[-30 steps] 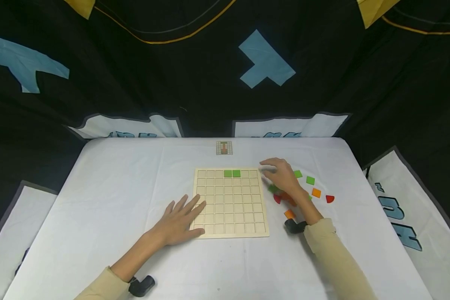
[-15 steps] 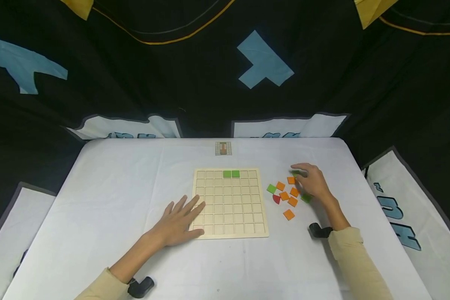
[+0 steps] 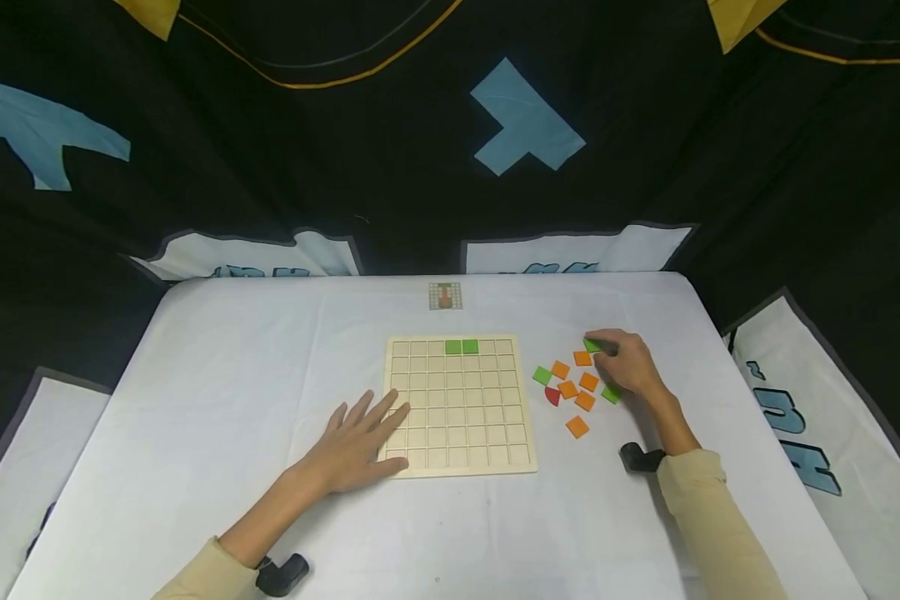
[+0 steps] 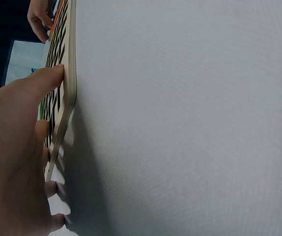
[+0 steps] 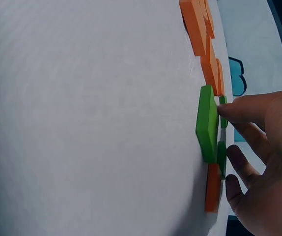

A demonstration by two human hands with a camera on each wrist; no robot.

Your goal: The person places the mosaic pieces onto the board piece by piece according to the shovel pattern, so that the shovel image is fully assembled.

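In the head view my left hand (image 3: 356, 450) rests with spread fingers on the left edge of a pale wooden grid board (image 3: 461, 417). Two green square tiles (image 3: 462, 347) sit side by side in its top row. My right hand (image 3: 630, 367) is at the right of the loose tiles. Its thumb and index finger pinch a green tile (image 3: 592, 344) at the far side of the group. In the right wrist view, another green tile (image 5: 207, 125) lies nearer the camera, with an orange tile (image 5: 212, 187) beside it. My right palm hides part of the group from above.
Several orange square tiles (image 3: 567, 389), a green tile (image 3: 542, 375) and a red rounded piece (image 3: 552, 397) lie between the board and my right hand. A small printed pattern card (image 3: 445, 296) lies beyond the board. White cloth (image 3: 217, 375) covers the table.
My right hand has moved right from the board's upper right corner to the loose tiles, and its fingers have closed on a green one. The left hand stays on the board.
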